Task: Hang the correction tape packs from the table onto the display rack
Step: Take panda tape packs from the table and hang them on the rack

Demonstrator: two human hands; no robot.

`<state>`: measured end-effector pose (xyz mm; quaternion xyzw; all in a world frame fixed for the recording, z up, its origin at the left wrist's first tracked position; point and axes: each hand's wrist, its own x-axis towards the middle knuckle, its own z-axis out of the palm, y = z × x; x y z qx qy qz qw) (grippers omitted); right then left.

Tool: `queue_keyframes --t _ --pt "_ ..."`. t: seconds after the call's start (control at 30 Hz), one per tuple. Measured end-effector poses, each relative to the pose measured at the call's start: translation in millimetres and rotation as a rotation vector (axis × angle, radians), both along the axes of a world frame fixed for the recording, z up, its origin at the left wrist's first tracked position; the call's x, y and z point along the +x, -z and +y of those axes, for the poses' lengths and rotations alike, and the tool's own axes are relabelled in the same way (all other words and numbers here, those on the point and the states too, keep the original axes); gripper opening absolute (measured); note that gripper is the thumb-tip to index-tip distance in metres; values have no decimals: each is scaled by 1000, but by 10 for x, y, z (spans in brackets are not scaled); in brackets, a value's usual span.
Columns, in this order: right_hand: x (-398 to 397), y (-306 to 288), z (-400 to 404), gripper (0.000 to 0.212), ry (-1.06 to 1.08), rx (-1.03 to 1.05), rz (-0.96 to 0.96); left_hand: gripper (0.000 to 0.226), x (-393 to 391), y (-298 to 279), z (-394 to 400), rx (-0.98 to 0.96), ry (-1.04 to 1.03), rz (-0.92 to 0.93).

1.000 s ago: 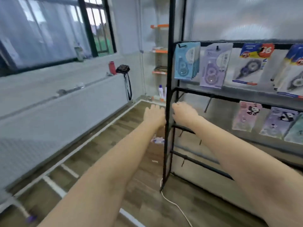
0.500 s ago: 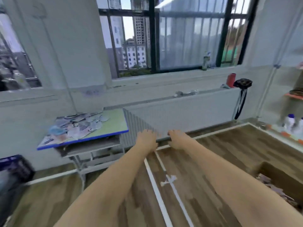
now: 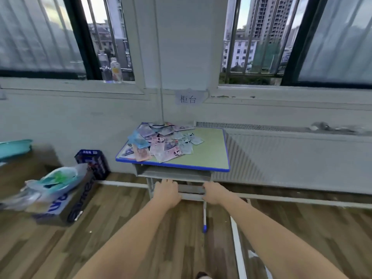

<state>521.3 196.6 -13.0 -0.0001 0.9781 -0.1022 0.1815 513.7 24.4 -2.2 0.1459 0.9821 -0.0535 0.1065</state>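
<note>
A loose pile of correction tape packs (image 3: 161, 143) in pink, blue and white covers the left half of a small green-topped desk (image 3: 211, 154) with a blue edge, standing against the wall under the window. My left hand (image 3: 168, 193) and my right hand (image 3: 213, 193) are stretched forward side by side below the desk's front edge, both empty with fingers loosely curled downward. Neither touches the desk or the packs. The display rack is out of view.
A radiator (image 3: 291, 158) runs along the wall to the right of the desk. A dark blue crate (image 3: 91, 162), a cardboard box (image 3: 64, 204) with plastic bags on it and a teal tub (image 3: 14, 149) stand on the wooden floor at left. Bottles (image 3: 115, 70) are on the sill.
My view has swung left, away from the display rack, past the radiator, to face the desk squarely. The desk is now closer and centred. Both hands stay empty and held out ahead.
</note>
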Motion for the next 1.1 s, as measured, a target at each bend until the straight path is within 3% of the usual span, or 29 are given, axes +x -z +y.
queue_keyframes --t 0.23,0.37,0.63,0.83,1.1 --pt "-1668 216 98 39 -57 51 -13 41 -1580 183 -157 -47 -85 -9" --pt "-2564 308 220 47 -46 64 -53 41 -2376 302 -148 -19 -105 -41" --pt "-3599 703 210 49 -4 59 -168 54 -3319 714 -185 -1 -57 -176" --pt "-4177 980 39 43 302 -89 -65 60 -3904 991 -230 89 -64 -237" --pt "-4395 1191 -227 78 673 -145 -65 67 -4111 1187 -199 118 -71 -286"
